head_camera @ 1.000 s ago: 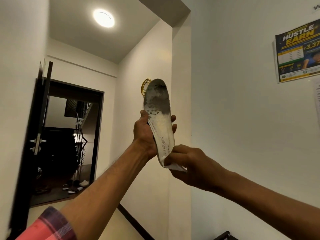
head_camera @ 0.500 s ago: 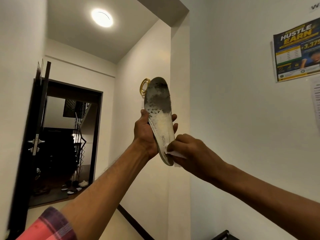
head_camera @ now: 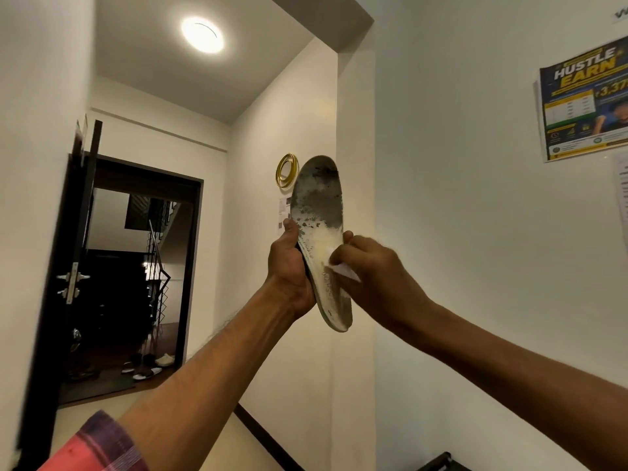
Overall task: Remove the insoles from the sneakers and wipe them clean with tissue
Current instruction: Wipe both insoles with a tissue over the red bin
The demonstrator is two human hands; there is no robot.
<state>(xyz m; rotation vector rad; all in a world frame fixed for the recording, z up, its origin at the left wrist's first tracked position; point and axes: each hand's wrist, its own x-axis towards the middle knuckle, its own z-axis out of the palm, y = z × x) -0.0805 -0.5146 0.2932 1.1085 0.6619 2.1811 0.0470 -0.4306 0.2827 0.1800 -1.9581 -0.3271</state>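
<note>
A white insole (head_camera: 319, 212) with dark grey grime over its upper half is held upright in front of me, toe end up. My left hand (head_camera: 289, 266) grips its middle from the left, thumb on the front face. My right hand (head_camera: 370, 277) presses a small folded white tissue (head_camera: 345, 268) against the insole's middle, just above the printed lettering. The heel end hangs free below both hands. No sneakers are in view.
A white wall with a poster (head_camera: 584, 100) is close on the right. A gold ring ornament (head_camera: 287, 169) hangs on the wall behind the insole. An open dark door (head_camera: 78, 260) on the left leads to a stairwell with shoes (head_camera: 149, 365) on the floor.
My right hand with the tissue has slid up the insole from the heel end to its middle. My left hand holds the insole in the same place.
</note>
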